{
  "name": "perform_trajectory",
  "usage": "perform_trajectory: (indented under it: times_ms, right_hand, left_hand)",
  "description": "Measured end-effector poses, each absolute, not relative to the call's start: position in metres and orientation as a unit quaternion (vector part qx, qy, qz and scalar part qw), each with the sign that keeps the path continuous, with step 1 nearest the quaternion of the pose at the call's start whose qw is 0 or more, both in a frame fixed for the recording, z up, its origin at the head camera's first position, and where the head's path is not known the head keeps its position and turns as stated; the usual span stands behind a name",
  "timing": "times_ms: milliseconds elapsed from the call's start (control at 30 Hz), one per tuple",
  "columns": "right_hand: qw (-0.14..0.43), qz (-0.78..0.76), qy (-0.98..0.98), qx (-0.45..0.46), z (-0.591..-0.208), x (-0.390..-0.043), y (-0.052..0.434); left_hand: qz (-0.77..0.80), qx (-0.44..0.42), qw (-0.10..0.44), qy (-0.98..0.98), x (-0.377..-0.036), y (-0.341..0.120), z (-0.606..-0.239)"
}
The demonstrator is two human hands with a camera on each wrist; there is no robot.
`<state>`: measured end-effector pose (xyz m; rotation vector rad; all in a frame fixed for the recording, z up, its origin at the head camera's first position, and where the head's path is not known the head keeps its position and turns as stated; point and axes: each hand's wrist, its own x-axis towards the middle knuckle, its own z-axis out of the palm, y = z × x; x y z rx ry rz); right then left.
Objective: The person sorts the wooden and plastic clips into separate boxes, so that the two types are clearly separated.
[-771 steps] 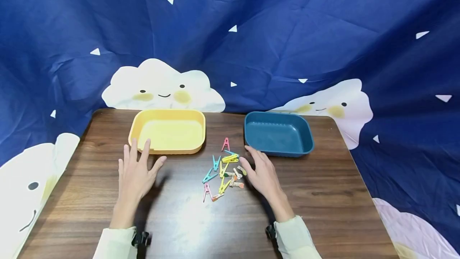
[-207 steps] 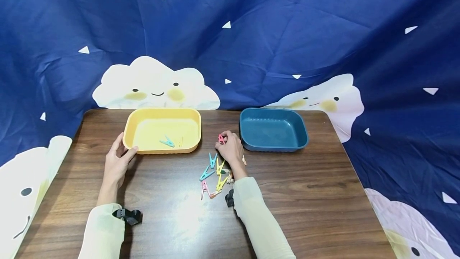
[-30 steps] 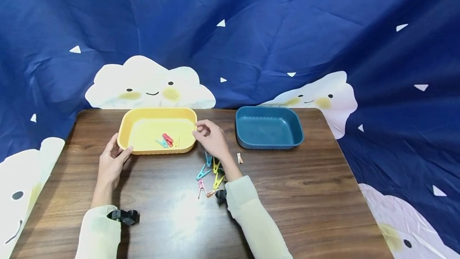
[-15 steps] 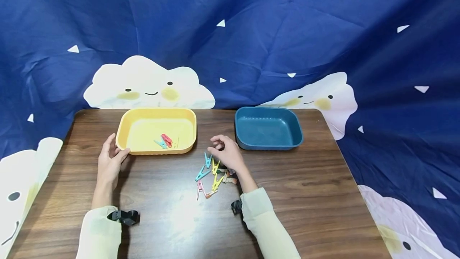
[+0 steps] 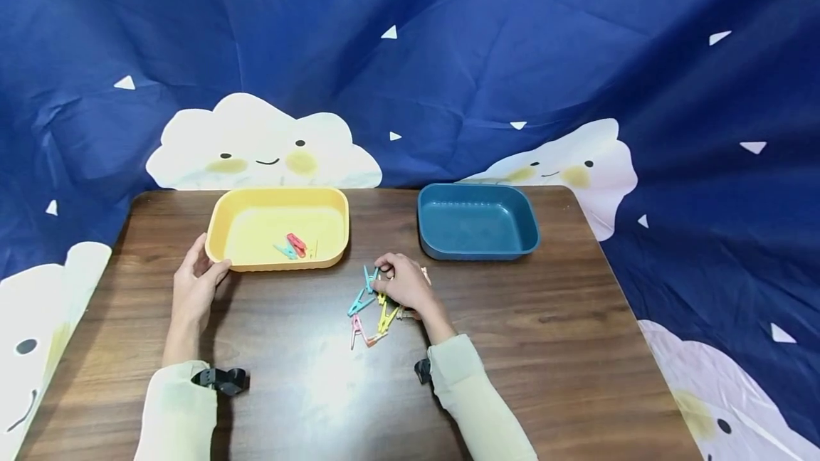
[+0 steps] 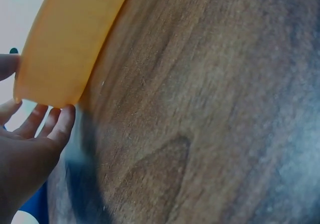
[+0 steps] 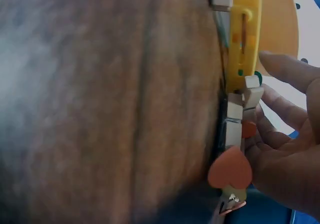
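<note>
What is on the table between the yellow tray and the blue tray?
Nothing: in the head view only bare wooden table separates the yellow tray from the blue tray. The clothespins lie nearer the camera.

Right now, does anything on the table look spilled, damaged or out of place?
Nothing stands out. The loose clothespins lie in a small heap under the right hand, three more sit in the yellow tray, whose corner the left hand holds; the blue tray sits upright.
</note>
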<state>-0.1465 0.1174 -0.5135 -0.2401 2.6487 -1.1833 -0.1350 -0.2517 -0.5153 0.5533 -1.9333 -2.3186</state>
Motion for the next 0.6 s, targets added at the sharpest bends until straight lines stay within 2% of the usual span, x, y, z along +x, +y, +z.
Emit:
perform_trajectory:
  times_ms: [600]
  right_hand:
    - [0.121,-0.398,0.908,-0.059,-0.5142,-0.1521,0.1202]
  left_hand:
    - [-0.753,0.186,0.034,-0.63,-0.1346,-0.2504,-0.5127]
